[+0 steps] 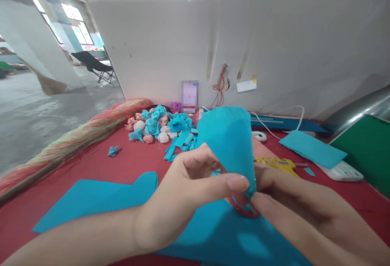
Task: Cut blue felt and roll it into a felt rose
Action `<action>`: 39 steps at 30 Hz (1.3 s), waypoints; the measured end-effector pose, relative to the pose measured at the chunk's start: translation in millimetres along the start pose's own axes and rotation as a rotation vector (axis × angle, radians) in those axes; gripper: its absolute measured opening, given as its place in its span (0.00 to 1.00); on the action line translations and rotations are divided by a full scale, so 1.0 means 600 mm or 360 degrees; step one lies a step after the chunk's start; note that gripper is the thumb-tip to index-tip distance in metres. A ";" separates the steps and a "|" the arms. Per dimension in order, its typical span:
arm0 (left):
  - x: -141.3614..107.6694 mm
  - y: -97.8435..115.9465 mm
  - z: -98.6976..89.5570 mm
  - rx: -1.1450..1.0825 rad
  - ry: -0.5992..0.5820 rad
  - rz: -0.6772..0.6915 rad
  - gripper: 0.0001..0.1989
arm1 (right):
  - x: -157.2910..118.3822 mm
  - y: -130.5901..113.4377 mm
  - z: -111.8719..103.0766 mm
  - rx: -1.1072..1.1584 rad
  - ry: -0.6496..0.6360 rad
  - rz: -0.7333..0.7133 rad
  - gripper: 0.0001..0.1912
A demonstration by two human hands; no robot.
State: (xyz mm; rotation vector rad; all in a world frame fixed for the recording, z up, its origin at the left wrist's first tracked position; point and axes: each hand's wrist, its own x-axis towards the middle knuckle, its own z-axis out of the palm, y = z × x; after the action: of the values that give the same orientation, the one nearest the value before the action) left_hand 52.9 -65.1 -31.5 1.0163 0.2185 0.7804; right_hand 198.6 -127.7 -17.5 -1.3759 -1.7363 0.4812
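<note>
A blue paper piece (230, 136), curled into a cone with its wide end up, stands between my two hands. My left hand (195, 189) is closed round its lower left side, the thumb pressed on the front near the narrow tip. At that tip the thumb and fingers of my right hand (283, 201) pinch the paper. A red ring-like handle (243, 209) shows just below the tip; the rest of that object is hidden. Under my hands a large blue sheet (225, 233) lies on the red tabletop (106, 168), and another blue sheet (97, 195) lies at the left.
Blue, pink and white paper flowers (155, 124) are heaped at the back, beside blue scraps (179, 144). At the right are a yellow tool (277, 164), a folded blue piece (313, 148), a white power strip (341, 171) and a green board (365, 148). A phone-like panel (189, 95) leans behind.
</note>
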 end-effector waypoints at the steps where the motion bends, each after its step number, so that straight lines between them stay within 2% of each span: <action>1: -0.001 0.000 0.000 -0.0001 0.0020 -0.0001 0.03 | 0.000 0.001 0.003 -0.0031 0.0060 0.0034 0.11; 5: -0.003 -0.001 0.000 0.0003 0.0057 0.0005 0.04 | -0.001 0.000 0.021 -0.0198 0.0389 0.0121 0.15; 8: 0.000 -0.001 0.001 0.0004 0.0045 0.0009 0.03 | -0.001 -0.002 0.031 -0.0225 0.0419 0.0116 0.16; 12: 0.004 -0.004 0.002 -0.0020 0.0079 0.0005 0.04 | -0.001 -0.004 0.026 -0.0198 0.0324 0.0141 0.14; 18: 0.002 -0.008 0.001 0.0020 0.0078 -0.0009 0.05 | -0.006 0.008 0.002 -0.0034 -0.0062 0.0039 0.08; 26: 0.003 -0.007 0.003 0.0024 0.0100 -0.0013 0.06 | -0.007 0.019 -0.004 -0.0039 -0.0108 0.0023 0.06; 33: 0.002 -0.006 0.004 -0.0039 0.0112 -0.0100 0.10 | -0.009 0.017 -0.010 -0.0035 -0.0122 -0.0071 0.10; 39: 0.001 -0.007 0.003 0.0114 0.0148 -0.0110 0.13 | -0.011 0.027 -0.013 -0.0005 -0.0173 -0.0066 0.08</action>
State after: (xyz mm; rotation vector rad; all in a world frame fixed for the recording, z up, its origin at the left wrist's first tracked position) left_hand 56.3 -67.0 -34.2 1.0353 0.3618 0.7624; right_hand 214.8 -130.2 -27.9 -1.3347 -1.8501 0.5394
